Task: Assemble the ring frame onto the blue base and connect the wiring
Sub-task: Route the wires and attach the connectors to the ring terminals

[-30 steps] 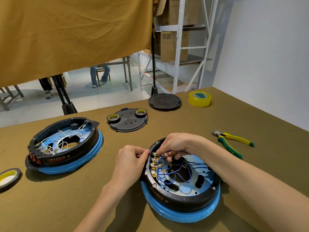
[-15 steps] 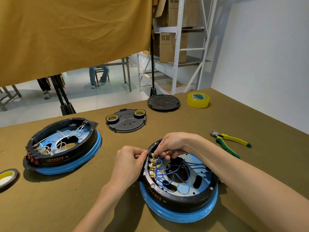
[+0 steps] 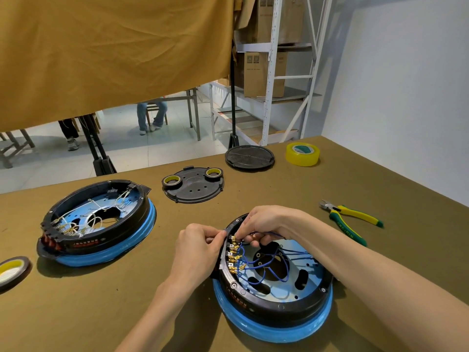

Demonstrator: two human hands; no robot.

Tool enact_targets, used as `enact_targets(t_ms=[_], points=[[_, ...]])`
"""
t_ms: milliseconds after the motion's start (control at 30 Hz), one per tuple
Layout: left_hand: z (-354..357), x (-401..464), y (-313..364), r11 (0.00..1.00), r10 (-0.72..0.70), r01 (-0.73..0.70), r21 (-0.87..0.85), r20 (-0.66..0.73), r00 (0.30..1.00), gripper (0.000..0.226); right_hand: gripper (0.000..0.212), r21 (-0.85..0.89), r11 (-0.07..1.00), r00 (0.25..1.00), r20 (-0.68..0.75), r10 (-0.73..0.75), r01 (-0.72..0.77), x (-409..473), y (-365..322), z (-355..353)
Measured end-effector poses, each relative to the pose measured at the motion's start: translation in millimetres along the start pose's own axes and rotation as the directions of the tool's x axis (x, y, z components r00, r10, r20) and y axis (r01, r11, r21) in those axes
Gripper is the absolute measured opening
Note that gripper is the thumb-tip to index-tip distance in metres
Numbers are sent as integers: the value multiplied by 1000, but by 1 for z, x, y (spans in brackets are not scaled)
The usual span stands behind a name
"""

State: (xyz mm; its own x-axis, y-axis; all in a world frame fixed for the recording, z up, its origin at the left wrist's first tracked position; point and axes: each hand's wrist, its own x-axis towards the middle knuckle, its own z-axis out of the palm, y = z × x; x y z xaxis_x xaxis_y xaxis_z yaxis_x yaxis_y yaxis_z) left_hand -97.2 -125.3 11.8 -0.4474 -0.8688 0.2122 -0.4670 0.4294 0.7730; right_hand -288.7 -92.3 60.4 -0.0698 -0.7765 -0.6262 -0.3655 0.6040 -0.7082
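Observation:
A black ring frame [image 3: 279, 309] sits on a blue base [image 3: 274, 331] near the table's front. Blue wires [image 3: 256, 262] with brass terminals loop across its blue inner plate. A row of brass terminals [image 3: 233, 255] lines the frame's left inner wall. My left hand [image 3: 198, 250] grips the frame's left rim at the terminal strip, fingers curled. My right hand [image 3: 264, 224] reaches over the far rim and pinches a blue wire end at the top terminal. What its fingertips hold is partly hidden.
A second ring frame on a blue base [image 3: 96, 224], with white wires, stands at the left. Behind lie a black cover plate [image 3: 194, 185] carrying two small tape rolls, a round black lid [image 3: 250, 157], a yellow tape roll [image 3: 302, 154], green-yellow cutters [image 3: 350, 219] at the right, and tape [image 3: 12, 271] at the far left.
Both hands stay at the terminal strip with only slight finger movement. The view has shifted a little.

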Motion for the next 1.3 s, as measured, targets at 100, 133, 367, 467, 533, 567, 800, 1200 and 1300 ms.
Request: enact_targets(t_ms=[100, 133, 367, 467, 533, 567, 800, 1200, 1300], points=[[1, 0, 0, 1000, 1, -1, 6, 6, 1000, 15, 8, 4, 1000, 1000, -9, -4, 4, 1, 1, 1], [1, -1, 0, 1000, 1, -1, 16, -4, 1000, 16, 8, 1, 1000, 1000, -8, -4, 4, 1, 1, 1], [0, -2, 2, 1000, 6, -6, 18, -17, 1000, 16, 9, 0, 1000, 1000, -22, 9, -9, -1, -2, 3], [0, -2, 2, 1000, 6, -5, 17, -26, 1000, 15, 9, 14, 1000, 999, -40, 4, -4, 0, 0, 5], [0, -3, 2, 1000, 7, -6, 19, -28, 1000, 15, 8, 33, 999, 999, -37, 8, -7, 1, 1, 5], [0, -3, 2, 1000, 5, -5, 19, -28, 1000, 14, 9, 36, 999, 999, -31, 11, -10, 2, 1, 5], [-1, -3, 2, 999, 20, -19, 44, -10, 1000, 16, 11, 89, 996, 999, 36, 11, -14, 0, 5, 2], [2, -6, 5, 991, 19, -21, 132, 16, 1000, 20, 11, 29, 1000, 1000, 6, -2, 2, 0, 4, 1], [1, -5, 5, 987, 8, -12, 162, 28, 1000, 22, 11, 29, 1000, 1000, 14, -9, 9, -3, 4, 1]])
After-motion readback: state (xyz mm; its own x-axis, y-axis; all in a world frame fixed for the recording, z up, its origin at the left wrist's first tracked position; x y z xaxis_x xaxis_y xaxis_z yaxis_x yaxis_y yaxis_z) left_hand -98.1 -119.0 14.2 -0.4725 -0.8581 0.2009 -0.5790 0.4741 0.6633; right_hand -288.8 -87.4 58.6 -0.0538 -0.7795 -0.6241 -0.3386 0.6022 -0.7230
